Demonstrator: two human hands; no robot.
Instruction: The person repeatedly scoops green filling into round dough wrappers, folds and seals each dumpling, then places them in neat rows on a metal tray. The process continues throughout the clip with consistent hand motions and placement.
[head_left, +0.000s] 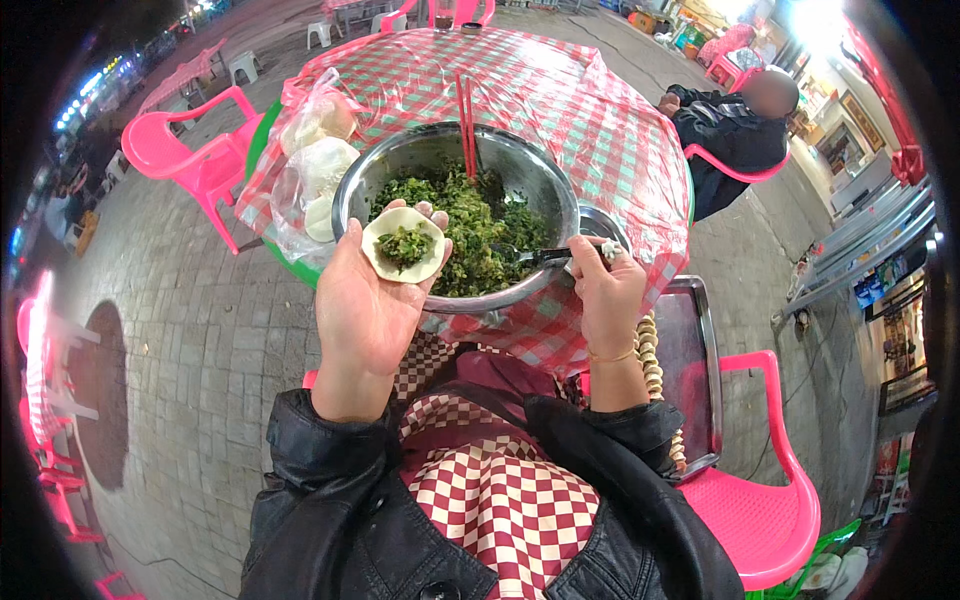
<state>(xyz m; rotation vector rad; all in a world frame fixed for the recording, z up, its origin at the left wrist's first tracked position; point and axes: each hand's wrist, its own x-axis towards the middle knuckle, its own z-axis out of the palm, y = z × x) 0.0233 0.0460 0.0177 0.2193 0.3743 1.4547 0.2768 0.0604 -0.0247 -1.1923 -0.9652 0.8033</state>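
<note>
On the palm and fingers of my left hand (365, 300) lies a round dumpling wrapper (428, 262), with a small heap of green filling (404, 246) in its middle. My right hand (610, 295) is closed around the dark handle of a utensil (548, 257); its tip reaches into the chopped green filling, so its kind is hard to make out. A large steel bowl (350, 180) holds that filling just beyond both hands. Red chopsticks (466, 125) stand upright in the bowl. Left of the bowl, a clear plastic bag (290, 195) holds a stack of pale wrappers (325, 165).
A checked cloth under plastic covers the round table (570, 100). To my right, a metal tray (690, 350) with a row of dumplings (650, 360) rests on a pink chair (770, 500). Another pink chair (195, 160) stands left. A seated person (735, 130) is at the far right.
</note>
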